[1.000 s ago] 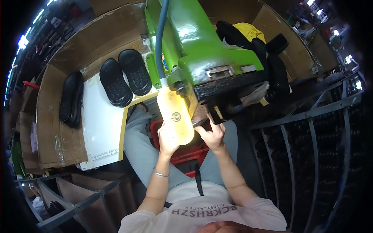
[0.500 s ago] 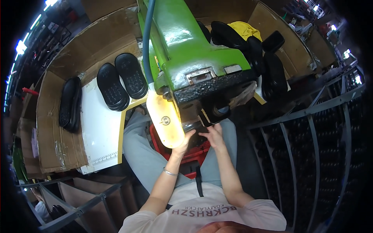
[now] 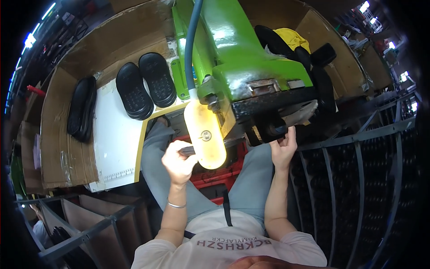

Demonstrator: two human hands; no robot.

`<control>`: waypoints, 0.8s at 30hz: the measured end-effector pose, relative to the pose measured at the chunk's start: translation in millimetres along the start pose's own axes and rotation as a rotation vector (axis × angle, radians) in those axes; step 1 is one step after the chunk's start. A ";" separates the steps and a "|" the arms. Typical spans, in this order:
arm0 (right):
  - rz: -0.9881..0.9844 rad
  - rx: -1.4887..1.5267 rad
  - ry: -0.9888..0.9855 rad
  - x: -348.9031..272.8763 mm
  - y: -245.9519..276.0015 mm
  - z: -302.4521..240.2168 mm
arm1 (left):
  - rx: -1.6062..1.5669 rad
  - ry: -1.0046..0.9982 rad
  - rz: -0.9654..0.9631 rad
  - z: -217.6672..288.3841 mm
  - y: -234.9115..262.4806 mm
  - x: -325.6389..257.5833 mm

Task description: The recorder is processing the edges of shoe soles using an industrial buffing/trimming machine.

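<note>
My left hand point(image 3: 178, 165) is closed with thumb and fingers on a dark flat piece point(image 3: 187, 150), just left of the glowing yellow oblong lamp point(image 3: 206, 145). The lamp hides the rest of that piece, so its kind does not show. My right hand point(image 3: 285, 150) is raised at the black lower head point(image 3: 268, 130) of a green machine point(image 3: 260, 74). Its fingers are bent upward around something I cannot make out, partly hidden beneath the head.
Two black shoe soles point(image 3: 133, 92) lie on a white board point(image 3: 114, 143) at the left, with another black pair point(image 3: 81, 110) against the cardboard wall point(image 3: 56, 130). More black footwear and a yellow cloth point(image 3: 293, 38) lie behind the machine. A metal rack point(image 3: 358, 148) stands right.
My hands have moved apart, left hand leftward to the dark piece, right hand rightward and up to the machine head. The machine and lamp appear shifted right as the view turned.
</note>
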State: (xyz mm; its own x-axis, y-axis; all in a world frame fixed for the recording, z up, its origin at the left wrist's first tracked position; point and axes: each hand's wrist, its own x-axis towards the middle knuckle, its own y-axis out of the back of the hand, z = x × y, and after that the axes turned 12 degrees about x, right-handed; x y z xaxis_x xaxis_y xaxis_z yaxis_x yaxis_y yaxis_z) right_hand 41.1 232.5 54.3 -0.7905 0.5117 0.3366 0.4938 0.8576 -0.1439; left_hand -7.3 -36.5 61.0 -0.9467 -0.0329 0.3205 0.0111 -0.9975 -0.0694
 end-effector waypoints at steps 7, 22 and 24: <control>-0.114 -0.092 0.199 -26.8 -31.8 16.9 | -0.168 0.032 -0.004 -13.7 57.6 -5.7; -0.059 0.722 -0.242 1.6 14.4 78.2 | 0.134 -0.037 0.026 -10.5 -42.1 -16.9; -0.003 0.670 -0.288 7.0 23.1 92.3 | 0.414 -0.283 0.080 -16.8 -64.1 -17.6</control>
State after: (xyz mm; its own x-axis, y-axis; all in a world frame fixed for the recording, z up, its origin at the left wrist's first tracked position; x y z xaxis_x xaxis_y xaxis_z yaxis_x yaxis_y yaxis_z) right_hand 13.6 260.7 -32.6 -0.9010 0.4237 0.0933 0.2365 0.6600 -0.7131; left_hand 3.2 29.0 43.9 -0.8140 -0.0687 0.5768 0.2612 -0.9302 0.2578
